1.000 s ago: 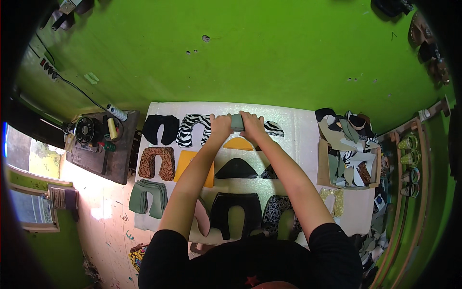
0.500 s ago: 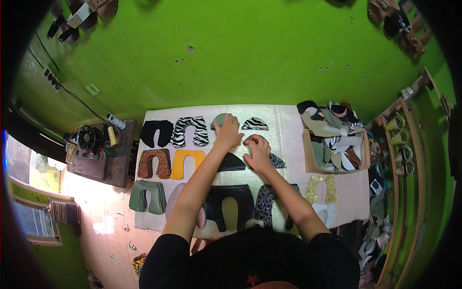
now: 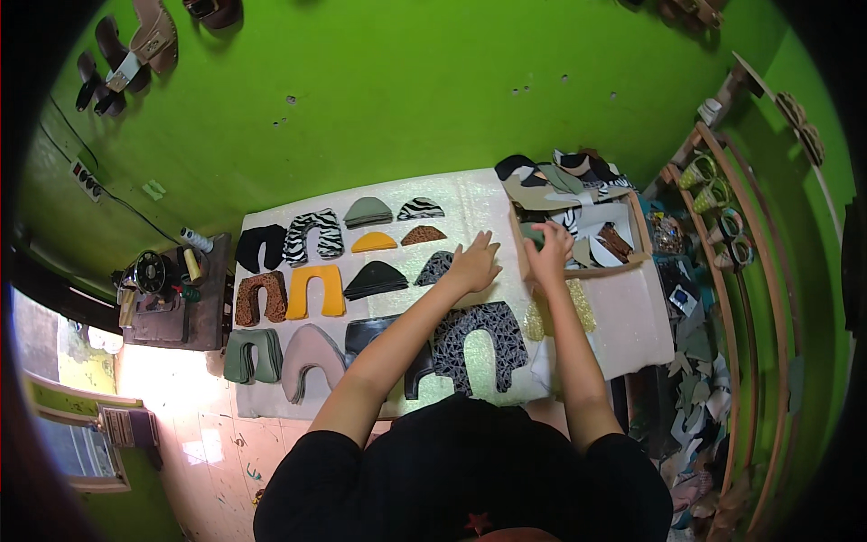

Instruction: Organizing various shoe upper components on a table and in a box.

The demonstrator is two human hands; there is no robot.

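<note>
My left hand (image 3: 476,263) is held over the table with its fingers spread, holding nothing. Beside it lies a grey-black patterned half-moon piece (image 3: 434,268). My right hand (image 3: 551,254) is at the left side of an open cardboard box (image 3: 644,221), thumb and fingers bent. A green piece (image 3: 533,235) shows between them; whether they grip it is unclear. Left of my hands lie half-moon stacks: green (image 3: 368,212), zebra (image 3: 421,209), yellow (image 3: 374,242), leopard (image 3: 424,236) and black (image 3: 376,280). A grey-black patterned U-shaped piece (image 3: 482,339) lies nearer me.
More U-shaped stacks fill the table's left: zebra (image 3: 313,237), yellow (image 3: 316,291), leopard (image 3: 261,299), green (image 3: 253,354) and pink (image 3: 312,359). Gold glittery material (image 3: 582,312) lies below the box. A sewing machine (image 3: 151,271) stands at far left, a wooden rack (image 3: 722,208) at right.
Both hands have moved right, away from the half-moon stacks. My right hand has gone from the leopard pieces to the box. The whole view has swung to the right.
</note>
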